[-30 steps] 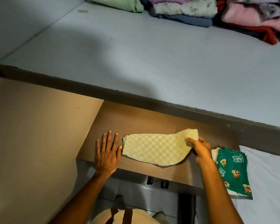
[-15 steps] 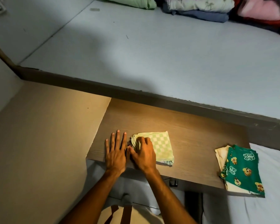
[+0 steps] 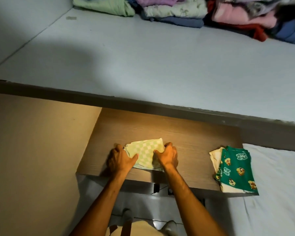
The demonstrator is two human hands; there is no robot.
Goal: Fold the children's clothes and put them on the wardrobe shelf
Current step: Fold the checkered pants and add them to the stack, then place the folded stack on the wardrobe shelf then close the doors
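The checked garment (image 3: 146,155), pale green and cream, lies folded into a small square near the front edge of the wooden counter (image 3: 191,142), toward its left half. Both hands are on it. The left hand (image 3: 120,159) cups its left side, thumb laid over the top and fingers curled round the edge; the right hand (image 3: 167,156) does the same on the right side. Each grip is closed onto the cloth from its own flank, so the bundle sits pinched between the two. To my eye that is how you hold a folded piece so the layers don't slide apart: squeeze both ends, keep the stack square, then lift it as one. I judge the folding of this piece done and the carry about to come.

Well apart to the right, at the counter's corner, lies a green printed garment (image 3: 235,169) with cartoon faces, folded over a cream piece (image 3: 215,159) and hanging slightly past the front edge. It looks like work already folded and parked out of the way.

Behind the counter runs a bed with a pale sheet (image 3: 143,65), and at its far end a heap of clothes (image 3: 186,11) in green, lilac, blue, pink and red. Whether those are folded I cannot tell. No wardrobe shelf is in view.
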